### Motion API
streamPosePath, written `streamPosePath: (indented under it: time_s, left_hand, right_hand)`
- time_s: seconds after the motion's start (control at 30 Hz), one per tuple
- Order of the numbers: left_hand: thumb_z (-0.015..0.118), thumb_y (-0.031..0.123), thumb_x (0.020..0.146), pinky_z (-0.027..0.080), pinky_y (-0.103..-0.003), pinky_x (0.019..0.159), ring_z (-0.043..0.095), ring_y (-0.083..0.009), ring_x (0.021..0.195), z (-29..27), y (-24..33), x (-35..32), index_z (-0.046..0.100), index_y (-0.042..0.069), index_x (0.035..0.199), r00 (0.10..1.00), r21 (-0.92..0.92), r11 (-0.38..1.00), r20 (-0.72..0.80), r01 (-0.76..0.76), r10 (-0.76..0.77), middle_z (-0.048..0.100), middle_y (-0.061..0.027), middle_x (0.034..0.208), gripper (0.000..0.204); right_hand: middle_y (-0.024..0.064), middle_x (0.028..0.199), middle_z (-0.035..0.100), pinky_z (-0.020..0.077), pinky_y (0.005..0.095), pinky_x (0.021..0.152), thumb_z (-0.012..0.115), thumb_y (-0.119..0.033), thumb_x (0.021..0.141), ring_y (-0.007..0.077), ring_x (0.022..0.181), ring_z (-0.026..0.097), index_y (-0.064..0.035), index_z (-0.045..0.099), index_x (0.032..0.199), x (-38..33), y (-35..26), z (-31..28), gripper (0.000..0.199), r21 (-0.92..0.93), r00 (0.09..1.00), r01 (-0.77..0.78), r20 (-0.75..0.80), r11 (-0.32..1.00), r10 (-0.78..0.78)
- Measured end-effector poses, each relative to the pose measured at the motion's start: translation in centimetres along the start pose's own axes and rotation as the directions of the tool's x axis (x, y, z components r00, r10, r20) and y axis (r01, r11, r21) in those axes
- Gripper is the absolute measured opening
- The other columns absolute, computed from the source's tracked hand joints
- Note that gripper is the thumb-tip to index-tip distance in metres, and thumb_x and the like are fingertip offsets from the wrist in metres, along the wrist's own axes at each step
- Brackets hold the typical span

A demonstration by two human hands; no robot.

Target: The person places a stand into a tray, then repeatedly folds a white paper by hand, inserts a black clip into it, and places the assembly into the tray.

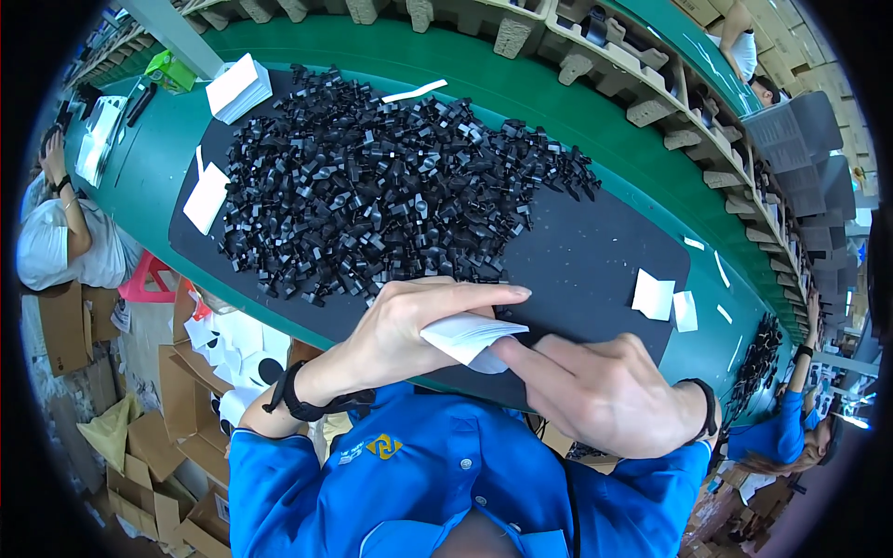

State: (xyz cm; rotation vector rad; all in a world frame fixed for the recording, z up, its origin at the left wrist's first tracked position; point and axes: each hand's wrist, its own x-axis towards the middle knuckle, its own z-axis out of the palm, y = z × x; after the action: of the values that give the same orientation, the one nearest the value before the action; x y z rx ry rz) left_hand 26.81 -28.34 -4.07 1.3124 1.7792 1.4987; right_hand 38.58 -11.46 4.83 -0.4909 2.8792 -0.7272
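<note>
A thin stack of white paper slips (470,337) is gripped in my left hand (395,325), whose index finger stretches out above it. My right hand (600,386), its fingers curled and slightly blurred, pinches the stack's lower right edge. How its fingertips sit on the paper is partly hidden. Just beyond both hands, a large heap of small black plastic clips (372,186) covers much of the dark mat (586,260).
White slips (654,295) lie at the mat's right, another slip (206,198) at its left. A thick paper stack (239,88) stands far left. Moulded trays (642,70) line the far side. Co-workers sit left (70,237) and right (777,432). Cardboard boxes (191,409) are lower left.
</note>
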Motion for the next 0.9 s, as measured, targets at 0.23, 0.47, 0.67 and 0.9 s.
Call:
streamPosePath:
  time_s: [0.23,0.47,0.67,0.9]
  left_hand:
    - [0.075,0.0,0.061,0.051,-0.031,0.071,0.065,-0.0219,0.078,0.8,1.2,0.6,0.059,0.0,0.117,0.995,-0.01,0.996,0.045,-0.091,0.091,0.067,-0.0108,0.092,0.058]
    - [0.076,-0.001,0.065,0.052,-0.028,0.074,0.065,-0.0191,0.083,0.0,0.0,1.0,0.037,-0.002,0.135,0.988,-0.027,0.998,-0.146,-0.053,0.049,0.066,-0.013,0.096,0.08]
    - [0.074,-0.003,0.071,0.053,-0.025,0.075,0.065,-0.0143,0.089,0.2,0.8,-0.3,0.029,0.001,0.14,0.943,-0.374,0.926,-0.289,0.049,-0.167,0.068,-0.0104,0.099,0.082]
    - [0.068,-0.004,0.076,0.055,-0.027,0.073,0.063,-0.0147,0.094,0.2,2.9,-0.4,0.027,-0.003,0.14,0.974,-0.398,0.913,-0.156,0.09,-0.164,0.06,-0.0162,0.116,0.076]
  right_hand:
    - [0.0057,0.056,0.051,0.0447,0.0329,0.04,0.063,-0.009,0.074,0.0228,0.045,0.056,0.0012,0.057,0.093,0.4,-0.4,1.6,0.022,-0.149,0.983,0.011,0.183,0.989,0.016]
    - [0.005,0.055,0.055,0.0439,0.0338,0.039,0.063,-0.01,0.076,0.0208,0.042,0.056,0.0001,0.057,0.091,2.0,1.8,0.4,0.019,-0.163,0.993,-0.068,0.083,0.984,0.082]
    - [0.0018,0.06,0.059,0.0416,0.0296,0.043,0.076,-0.008,0.068,0.0125,0.045,0.053,-0.002,0.064,0.095,0.7,1.6,-0.3,0.03,0.383,0.909,-0.084,-0.348,0.92,0.228]
    - [0.0039,0.074,0.063,0.0404,0.0236,0.054,0.08,-0.008,0.062,0.0132,0.064,0.053,-0.0045,0.07,0.091,-0.4,3.3,3.4,0.032,0.312,0.823,0.135,-0.564,0.941,0.068]
